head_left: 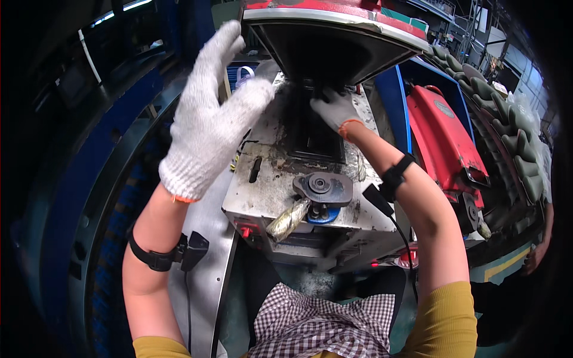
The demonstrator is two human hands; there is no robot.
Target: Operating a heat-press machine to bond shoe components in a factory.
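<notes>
My left hand (206, 122), in a white knitted glove, is raised beside the machine, with thumb and fingers apart and nothing in it. My right hand (337, 110), gloved the same way, reaches under the machine's lifted red and white head (334, 21). Its fingers point into the dark space over the black recessed bed (316, 140); shadow hides the fingertips and whatever they touch. The worn white machine body (262, 155) stands in front of me. On its near side sits a dark metal clamp (322, 186) with a tape-wrapped handle (288, 219).
A second red machine (441, 131) in a blue surround stands to the right. Beyond it are rows of green-grey curved pieces (507, 113). A metal panel (200, 292) and blue frame (110, 149) run along my left. Another person's arm (540, 244) shows at far right.
</notes>
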